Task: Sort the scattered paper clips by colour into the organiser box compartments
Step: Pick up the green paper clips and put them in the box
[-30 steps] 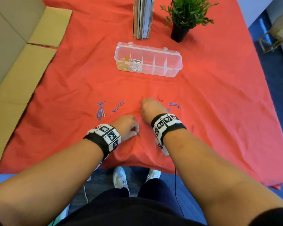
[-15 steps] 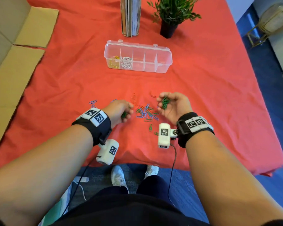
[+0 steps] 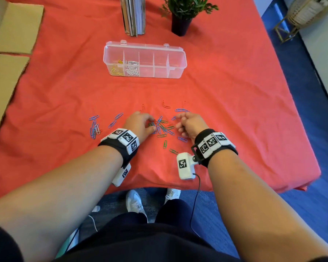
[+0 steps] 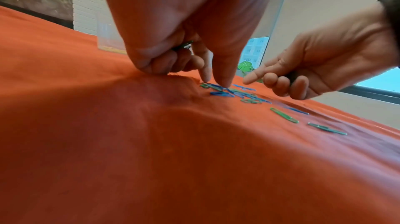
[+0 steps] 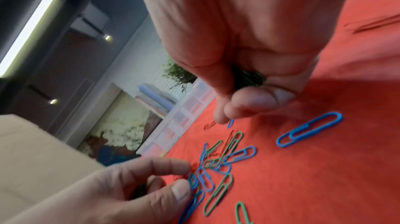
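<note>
Both hands down at the mixed clip pile on the near half of the bench.

At far left a cardboard box (image 3: 6, 59) borders the red cloth (image 3: 235, 91). A loose group of blue clips (image 3: 94, 127) lies left of my left hand (image 3: 140, 125). That hand's grip is closed on green clips (image 4: 182, 46) tucked in the curled fingers, while forefinger and thumb reach down onto the pile of green and blue clips (image 3: 163, 128) between my hands. My right hand (image 3: 189, 124) has its grip closed on a dark green bunch (image 5: 249, 78) in the palm, forefinger extended over the pile. The organiser box (image 3: 175, 69) sits well beyond the pile, open, with yellow clips (image 3: 116, 69) in its leftmost compartment and white clips (image 3: 132, 68) in the next. Books (image 3: 133, 15) and a potted plant (image 3: 182, 14) stand behind it.
</note>
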`<state>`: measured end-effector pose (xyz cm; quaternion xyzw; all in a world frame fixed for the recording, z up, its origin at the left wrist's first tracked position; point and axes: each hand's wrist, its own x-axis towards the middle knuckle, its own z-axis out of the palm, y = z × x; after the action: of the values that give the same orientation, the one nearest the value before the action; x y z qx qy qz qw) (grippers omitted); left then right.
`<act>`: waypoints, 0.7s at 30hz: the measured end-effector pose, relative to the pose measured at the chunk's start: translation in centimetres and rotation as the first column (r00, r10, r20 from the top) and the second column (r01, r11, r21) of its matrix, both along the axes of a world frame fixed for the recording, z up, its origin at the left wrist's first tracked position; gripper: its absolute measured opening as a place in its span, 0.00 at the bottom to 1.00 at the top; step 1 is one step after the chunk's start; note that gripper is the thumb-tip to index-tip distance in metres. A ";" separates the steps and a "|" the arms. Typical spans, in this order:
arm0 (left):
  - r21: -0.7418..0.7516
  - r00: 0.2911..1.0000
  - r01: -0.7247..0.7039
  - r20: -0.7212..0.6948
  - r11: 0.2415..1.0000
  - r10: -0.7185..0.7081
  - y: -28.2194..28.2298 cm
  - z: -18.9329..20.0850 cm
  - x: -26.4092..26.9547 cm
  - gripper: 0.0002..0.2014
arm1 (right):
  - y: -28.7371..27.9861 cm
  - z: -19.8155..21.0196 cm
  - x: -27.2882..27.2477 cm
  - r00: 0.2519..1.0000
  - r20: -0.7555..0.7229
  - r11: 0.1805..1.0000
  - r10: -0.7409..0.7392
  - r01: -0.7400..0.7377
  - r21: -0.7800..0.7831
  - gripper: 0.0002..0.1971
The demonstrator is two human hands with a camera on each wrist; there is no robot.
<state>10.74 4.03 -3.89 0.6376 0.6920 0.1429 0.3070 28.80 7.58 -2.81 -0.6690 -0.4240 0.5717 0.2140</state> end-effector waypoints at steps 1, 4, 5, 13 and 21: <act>0.011 1.000 -0.005 0.001 1.000 0.005 -0.1 -0.4 -0.2 0.14 | 0.1 -0.2 -0.4 0.999 0.033 1.000 0.027 -0.027 -0.001 0.16; 0.053 0.997 -0.059 -0.042 0.997 0.061 -0.6 -0.6 -1.2 0.07 | 0.5 -0.5 -1.6 0.983 0.137 0.990 0.119 -0.129 0.061 0.18; 0.059 0.995 -0.070 -0.061 0.996 0.073 -0.7 -0.7 -1.7 0.06 | 0.7 -0.6 -1.9 0.964 0.210 0.976 0.165 -0.190 0.107 0.18; 0.048 0.980 -0.143 -0.133 0.989 0.148 -1.2 -0.8 -5.3 0.07 | 0.1 -1.1 -4.4 0.632 0.701 0.799 0.331 -0.582 0.148 0.09; 0.130 0.984 -0.149 0.119 0.980 0.134 -1.0 1.0 -3.9 0.14 | 1.0 0.1 -3.9 0.933 0.297 0.937 0.201 -0.272 0.219 0.10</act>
<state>6.81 3.00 -2.91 0.5977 0.7061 0.2468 0.2886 24.87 8.61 -2.73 -0.6508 -0.5975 0.4372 0.1680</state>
